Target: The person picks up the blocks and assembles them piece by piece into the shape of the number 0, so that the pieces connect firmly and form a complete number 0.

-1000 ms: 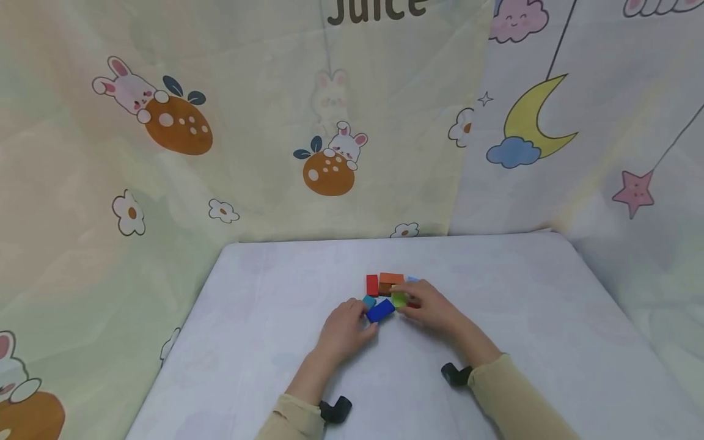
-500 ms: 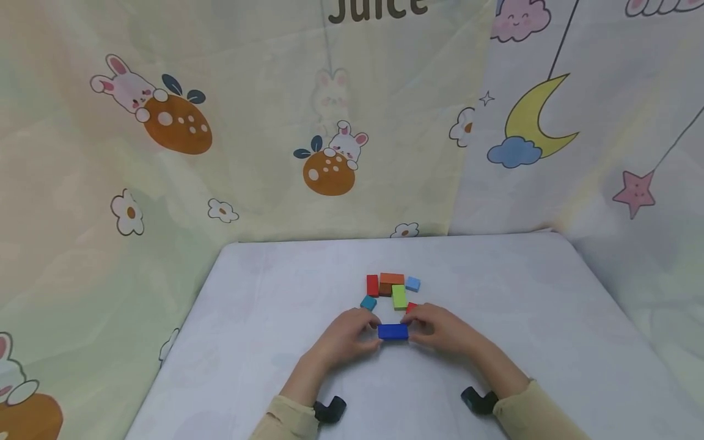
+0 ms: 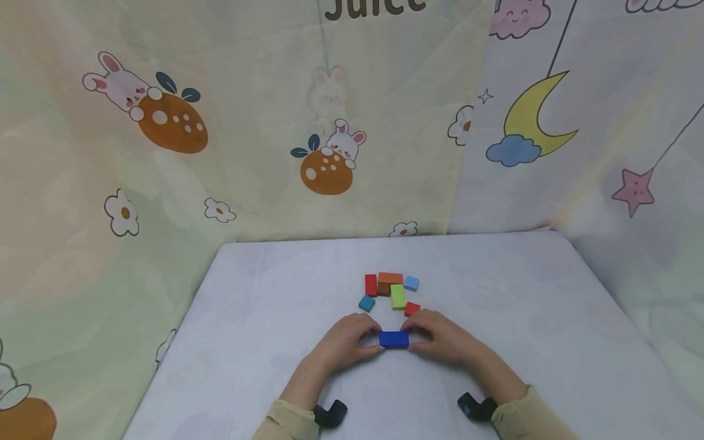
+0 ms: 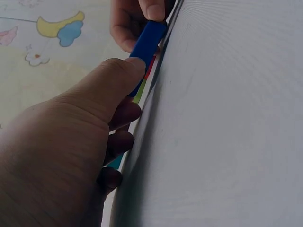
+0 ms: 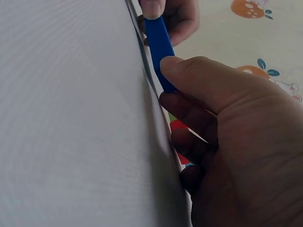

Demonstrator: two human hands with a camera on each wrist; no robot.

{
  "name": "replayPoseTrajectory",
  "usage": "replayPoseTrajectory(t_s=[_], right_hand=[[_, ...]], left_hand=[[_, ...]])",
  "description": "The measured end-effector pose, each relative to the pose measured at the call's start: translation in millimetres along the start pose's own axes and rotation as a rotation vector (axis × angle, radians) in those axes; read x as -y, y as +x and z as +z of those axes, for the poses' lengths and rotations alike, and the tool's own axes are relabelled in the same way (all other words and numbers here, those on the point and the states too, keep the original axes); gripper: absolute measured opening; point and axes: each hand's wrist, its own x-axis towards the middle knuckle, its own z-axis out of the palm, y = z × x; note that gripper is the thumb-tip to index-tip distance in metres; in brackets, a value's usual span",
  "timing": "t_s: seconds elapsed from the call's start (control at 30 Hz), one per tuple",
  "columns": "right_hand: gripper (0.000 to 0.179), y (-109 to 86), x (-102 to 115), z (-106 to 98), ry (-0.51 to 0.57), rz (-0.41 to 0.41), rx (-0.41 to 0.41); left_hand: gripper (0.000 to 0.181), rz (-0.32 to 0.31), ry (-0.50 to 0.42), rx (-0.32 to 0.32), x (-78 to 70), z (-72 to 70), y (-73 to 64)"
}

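Your left hand and right hand pinch the dark blue block by its two ends.
You have thumb and fingers bent to a narrow grip at each end, the dark blue block crosswise between them; whether it touches the white table or is raised, I cannot tell. Just beyond the dark blue block's right end is a small red block, near your right hand; beyond its left end, a teal block; beyond its middle, a green block. Farther beyond it lie a brown block, a longer red block, a light blue block and an orange block.
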Motion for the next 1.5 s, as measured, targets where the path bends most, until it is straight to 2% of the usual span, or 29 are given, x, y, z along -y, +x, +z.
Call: replayPoseTrajectory(t_s=[0.3,0.53,0.67,0.73,0.87,0.93,1.03,1.23,1.37,1.5], right_hand=[[0.031,-0.5,-3.3,4.6,-0.028,-0.021,0.006],[0.031,-1.6,-5.4,5.9,-0.049,-0.002,0.010],[0.030,-2.2,-3.3,3.7,-0.045,0.010,0.013],[0.029,-1.3,-2.2,1.7,-0.021,0.035,-0.033],[0.030,5.3,-4.7,-0.9,-0.024,0.134,-0.236],[0.037,9.3,-8.9,-0.7,-0.048,0.190,-0.303],[0.045,13.5,-15.7,2.2,-0.092,0.250,-0.310],[0.038,16.1,-20.4,9.6,-0.145,0.235,-0.338],[0.033,17.2,-20.4,10.4,-0.146,0.236,-0.364],[0.031,16.4,-22.8,7.3,-0.128,0.241,-0.354]], left_hand=[[0.036,0.011,0.027,0.023,-0.6,1.0,-2.3],[0.036,0.030,0.017,0.009,-0.7,2.0,-2.2],[0.036,0.018,0.022,0.014,-0.4,2.3,-2.4],[0.036,0.009,0.022,0.016,0.4,1.9,-2.7],[0.036,0.001,0.027,0.013,1.1,1.3,-3.2],[0.036,0.002,0.028,0.012,1.6,1.3,-3.2],[0.036,0.000,0.024,0.017,1.6,0.9,-3.8],[0.036,0.004,0.017,0.019,2.3,3.0,-4.9],[0.036,0.001,0.018,0.013,3.2,3.6,-4.0],[0.036,-0.003,0.010,0.008,2.8,3.3,-1.2]])
